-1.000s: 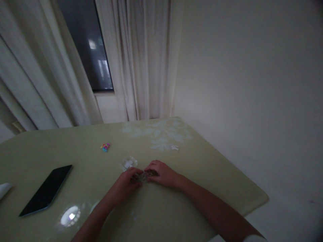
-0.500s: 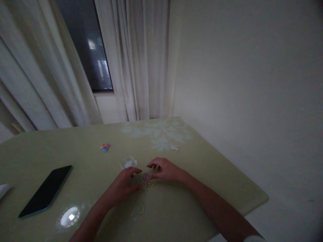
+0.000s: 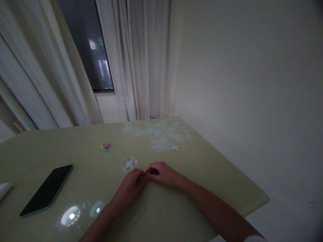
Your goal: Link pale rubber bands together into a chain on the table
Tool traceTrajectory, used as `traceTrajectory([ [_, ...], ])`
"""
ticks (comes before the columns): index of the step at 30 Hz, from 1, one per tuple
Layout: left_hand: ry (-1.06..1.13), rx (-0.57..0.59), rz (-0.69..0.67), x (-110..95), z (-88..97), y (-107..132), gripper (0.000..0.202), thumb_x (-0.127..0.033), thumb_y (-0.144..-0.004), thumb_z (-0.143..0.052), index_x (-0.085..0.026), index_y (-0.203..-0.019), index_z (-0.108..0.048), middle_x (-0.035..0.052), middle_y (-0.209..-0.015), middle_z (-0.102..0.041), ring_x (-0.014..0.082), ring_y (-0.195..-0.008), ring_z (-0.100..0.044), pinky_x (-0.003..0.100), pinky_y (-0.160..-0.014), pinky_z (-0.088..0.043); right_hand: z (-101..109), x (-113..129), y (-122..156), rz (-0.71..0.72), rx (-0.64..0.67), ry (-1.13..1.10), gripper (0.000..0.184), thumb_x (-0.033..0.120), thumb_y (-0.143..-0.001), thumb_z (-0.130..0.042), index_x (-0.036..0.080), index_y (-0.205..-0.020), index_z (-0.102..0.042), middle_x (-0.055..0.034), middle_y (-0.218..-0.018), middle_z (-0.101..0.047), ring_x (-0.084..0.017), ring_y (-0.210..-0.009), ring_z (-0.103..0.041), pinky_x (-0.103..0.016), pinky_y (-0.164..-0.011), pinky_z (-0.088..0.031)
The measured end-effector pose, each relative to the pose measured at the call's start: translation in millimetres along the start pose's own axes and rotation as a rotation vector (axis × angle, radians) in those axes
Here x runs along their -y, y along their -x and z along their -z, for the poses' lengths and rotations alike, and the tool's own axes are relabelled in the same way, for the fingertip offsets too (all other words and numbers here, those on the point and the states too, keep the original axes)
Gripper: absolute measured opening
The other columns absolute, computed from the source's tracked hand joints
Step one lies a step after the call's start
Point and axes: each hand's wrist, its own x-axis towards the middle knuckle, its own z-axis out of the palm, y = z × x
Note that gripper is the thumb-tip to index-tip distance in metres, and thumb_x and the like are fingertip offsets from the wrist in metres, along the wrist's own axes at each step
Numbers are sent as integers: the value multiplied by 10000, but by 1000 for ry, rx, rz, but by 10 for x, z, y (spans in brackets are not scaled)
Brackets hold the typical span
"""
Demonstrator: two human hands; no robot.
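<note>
My left hand (image 3: 132, 185) and my right hand (image 3: 163, 174) meet over a small pile of thin coloured rings (image 3: 145, 178), which look like hair ties. The fingers of both hands curl inward and pinch the pile from either side, hiding most of it. One yellowish ring (image 3: 152, 182) shows just below my right fingertips. Nearer to me, another pale ring (image 3: 141, 209) lies apart on the table. A clear plastic box (image 3: 129, 164) sits just beyond my left hand.
On the greenish table (image 3: 214, 168), a bunch of small bright-coloured pieces (image 3: 105, 147) lies farther back. A small white item (image 3: 175, 147) is at the right rear. A dark tablet (image 3: 46, 191) lies at the left, with a white object (image 3: 5, 189) at the edge. A wall bounds the right side.
Both hands have moved toward each other and their fingers have closed around the pile of rings. The clear box shows more fully as my left hand shifted right.
</note>
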Motion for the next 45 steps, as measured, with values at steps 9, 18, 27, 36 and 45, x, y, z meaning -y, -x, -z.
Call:
traceTrajectory([
  [9, 205, 13, 76, 28, 100, -32, 260, -417, -945, -567, -199, -933, -709, 50, -865, -750, 239, -831, -695, 314, -758, -515, 71, -5, -9, 66, 15, 108, 547, 432, -760, -902, 176, -1213, -732, -75, -1072, -666, -166, -830, -630, -273, -764, -521],
  [18, 291, 45, 80, 112, 243, -39, 266, -418, -916, -587, -200, -979, -725, 75, -978, -770, 246, -950, -716, 325, -824, -550, -18, -3, -14, 99, 45, 190, 165, 298, -938, -752, 187, -1058, -775, -55, -1024, -662, -165, -914, -640, -267, -848, -498],
  [27, 75, 104, 149, 164, 423, 44, 347, -445, -864, -637, -219, -1108, -737, 88, -1085, -772, 251, -904, -706, 330, -769, -529, -15, 31, -8, 102, 25, 198, 61, 189, -920, -745, 165, -976, -745, -46, -984, -660, -158, -876, -620, -251, -808, -476],
  [36, 33, 167, 136, 115, 446, 65, 354, -491, -918, -572, -208, -1061, -730, 86, -1047, -751, 237, -878, -683, 328, -781, -517, -19, 9, -7, 105, 19, 178, 61, 190, -913, -749, 172, -968, -731, -33, -968, -659, -152, -868, -622, -245, -798, -477],
  [45, -18, 204, 106, 131, 357, 68, 358, -223, -742, -663, -185, -1094, -718, 78, -1075, -692, 219, -851, -655, 310, -765, -504, -31, 61, -2, 69, -7, 187, 241, 317, -910, -761, 172, -1096, -710, -45, -972, -678, -160, -812, -609, -264, -760, -477],
])
